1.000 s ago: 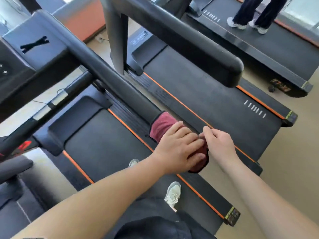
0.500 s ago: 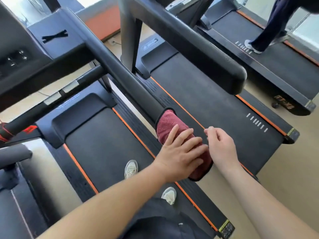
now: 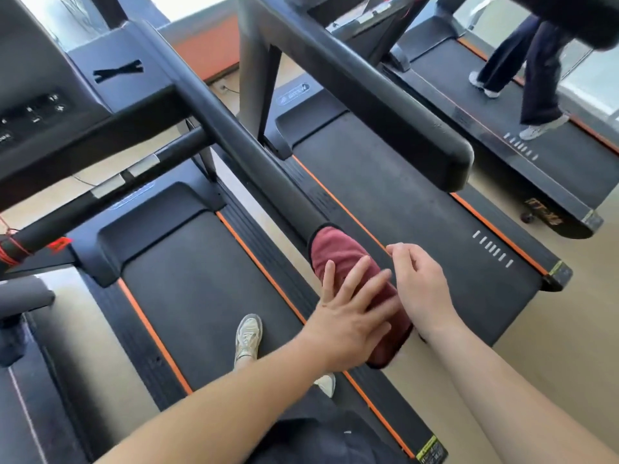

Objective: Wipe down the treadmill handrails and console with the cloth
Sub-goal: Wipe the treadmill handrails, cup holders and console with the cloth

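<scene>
A dark red cloth [image 3: 338, 249] is wrapped over the near end of the black right handrail [image 3: 254, 155] of my treadmill. My left hand [image 3: 348, 316] lies on top of the cloth with its fingers straight and spread, pressing it onto the rail. Just right of the cloth, my right hand [image 3: 418, 286] has loosely curled fingers, its fingertips a little apart from the fabric and nothing visible in them. The console [image 3: 33, 108] with its buttons sits at the upper left, partly cut off by the frame edge.
A neighbouring treadmill's thick handrail [image 3: 385, 105] runs parallel close on the right. On a farther treadmill a person [image 3: 532, 72] is walking. Below me are the belt [image 3: 187, 279] and my shoe [image 3: 248, 336]. A front crossbar [image 3: 110, 185] spans the left.
My left hand's fingers have straightened and spread over the cloth. My right hand has come off the cloth's edge and now sits slightly apart. The view has tilted upward.
</scene>
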### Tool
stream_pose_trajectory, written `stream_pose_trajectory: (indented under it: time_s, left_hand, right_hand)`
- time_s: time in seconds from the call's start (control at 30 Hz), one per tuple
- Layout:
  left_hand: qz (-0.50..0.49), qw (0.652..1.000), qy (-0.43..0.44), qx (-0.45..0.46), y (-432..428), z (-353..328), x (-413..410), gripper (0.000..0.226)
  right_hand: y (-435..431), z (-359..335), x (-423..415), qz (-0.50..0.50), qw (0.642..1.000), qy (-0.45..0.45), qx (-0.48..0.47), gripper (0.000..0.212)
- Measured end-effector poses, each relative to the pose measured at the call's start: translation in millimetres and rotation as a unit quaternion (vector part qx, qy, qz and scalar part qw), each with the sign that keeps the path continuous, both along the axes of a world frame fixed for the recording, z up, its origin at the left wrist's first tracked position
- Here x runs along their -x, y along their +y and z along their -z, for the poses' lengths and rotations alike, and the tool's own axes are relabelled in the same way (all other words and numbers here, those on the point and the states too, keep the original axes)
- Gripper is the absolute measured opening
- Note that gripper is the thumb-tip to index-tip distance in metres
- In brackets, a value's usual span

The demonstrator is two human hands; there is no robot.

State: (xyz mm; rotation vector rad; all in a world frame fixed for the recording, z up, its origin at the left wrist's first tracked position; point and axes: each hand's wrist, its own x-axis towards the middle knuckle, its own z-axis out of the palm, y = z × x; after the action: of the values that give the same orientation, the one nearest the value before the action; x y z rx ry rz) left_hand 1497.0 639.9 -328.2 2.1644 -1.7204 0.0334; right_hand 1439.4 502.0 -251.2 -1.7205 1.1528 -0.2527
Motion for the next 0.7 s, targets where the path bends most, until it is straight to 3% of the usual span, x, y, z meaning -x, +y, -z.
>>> stream_pose_trajectory:
  time_s: [0.07, 0.13, 0.23, 0.33, 0.43, 0.53, 0.63, 0.7]
  left_hand:
    - [0.092, 0.994, -0.058, -0.006, 3.6, -2.9, -36.2, 0.045]
    - [0.089, 0.993, -0.077, -0.016, -0.2, -10.8, -78.2, 0.045]
    - [-0.091, 0.995, 0.007, -0.041, -11.1, -22.0, -104.4, 0.05]
    - [-0.205, 0.975, 0.074, -0.039, -23.3, -20.4, -57.0, 0.052]
    - [-0.126, 0.984, 0.126, -0.029, -12.1, -19.2, -15.3, 0.056]
    - [-0.024, 0.987, 0.158, 0.024, 13.8, -18.5, -46.2, 0.052]
    - [-0.116, 0.977, 0.14, 0.109, 40.0, -17.8, -91.5, 0.044]
    - [-0.193, 0.962, 0.15, 0.119, 53.4, -21.7, -109.9, 0.041]
  right_hand:
    - [-2.0, 0.4, 1.6, -0.012, 1.0, 0.004, 0.001, 0.029]
    - [-2.4, -0.1, 3.5, -0.022, 1.0, 0.0, -0.001, 0.029]
    - [2.6, -1.9, 3.0, -0.041, 0.999, -0.013, -0.006, 0.029]
    - [6.1, 0.8, -1.3, -0.057, 0.998, -0.018, 0.025, 0.032]
    - [10.9, 4.5, -6.2, -0.083, 0.994, -0.017, 0.066, 0.035]
    - [20.4, 7.3, -11.9, -0.128, 0.989, -0.017, 0.073, 0.036]
    - [37.0, 14.4, -23.8, -0.209, 0.961, 0.047, 0.174, 0.044]
    - [48.3, 20.8, -38.2, -0.261, 0.918, 0.149, 0.259, 0.066]
